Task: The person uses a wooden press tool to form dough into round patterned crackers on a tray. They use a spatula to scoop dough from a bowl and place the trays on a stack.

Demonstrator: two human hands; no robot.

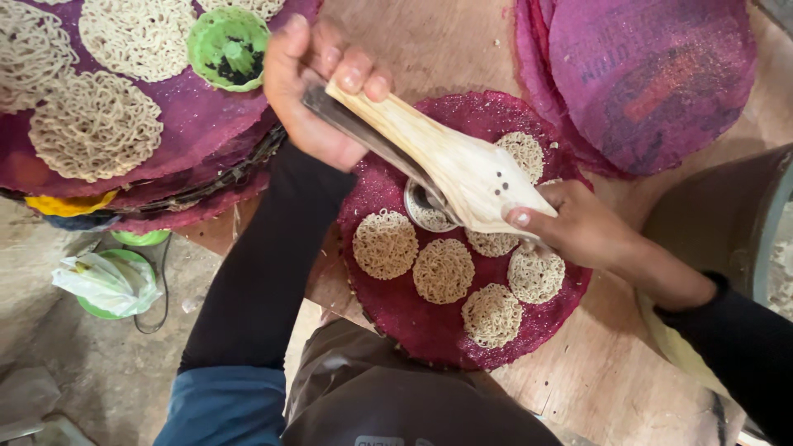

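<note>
One package only: crumpled white plastic bag (107, 281), lower left of frame, lying over a green round container (124, 307). No labels, signs, screens.

Soft, even daylight — faint shadows, no glare; centre sharp, edges slightly stretched and softer

Both arms wear close-fitting black long sleeves ending at the wrists, leaving the left hand (318, 91) and right hand (578, 227) bare, with a blue garment section at the left upper arm and dark grey-brown clothing below.
</note>
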